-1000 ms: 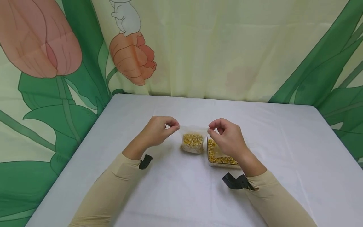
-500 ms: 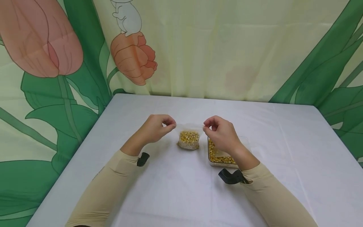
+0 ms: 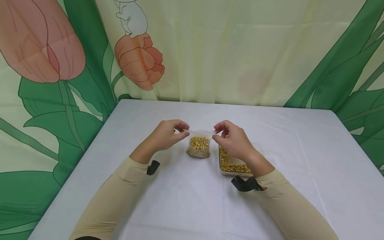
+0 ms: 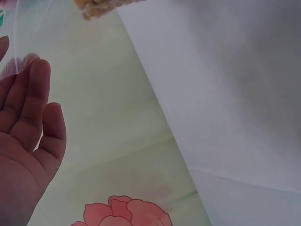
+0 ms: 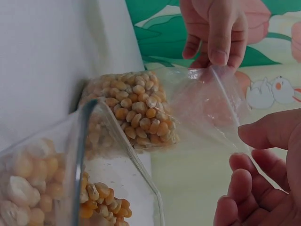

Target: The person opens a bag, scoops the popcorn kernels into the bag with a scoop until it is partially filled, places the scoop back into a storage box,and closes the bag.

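A clear zip bag (image 3: 199,146) of corn kernels stands on the white tabletop, its upper part raised between both hands. Left of it, my left hand (image 3: 168,134) has thumb and fingers parted at the bag's upper corner. The left wrist view shows clear film (image 4: 18,47) over those fingertips. At the opposite corner, my right hand (image 3: 235,140) also has its thumb apart from its fingers, the tips right at the film. The right wrist view shows the zip strip (image 5: 223,92) along the top and kernels (image 5: 136,106) packed in the bottom.
Beside the bag, partly under my right hand, sits a clear rectangular container (image 3: 235,174) with corn kernels (image 3: 237,168) and a pale patch inside. A floral curtain (image 3: 210,50) hangs behind the far table edge.
Both hands moved the bag left and slightly away, then the left hand shifted a little right. Pinched fingertips on both hands have since parted at the bag's corners.
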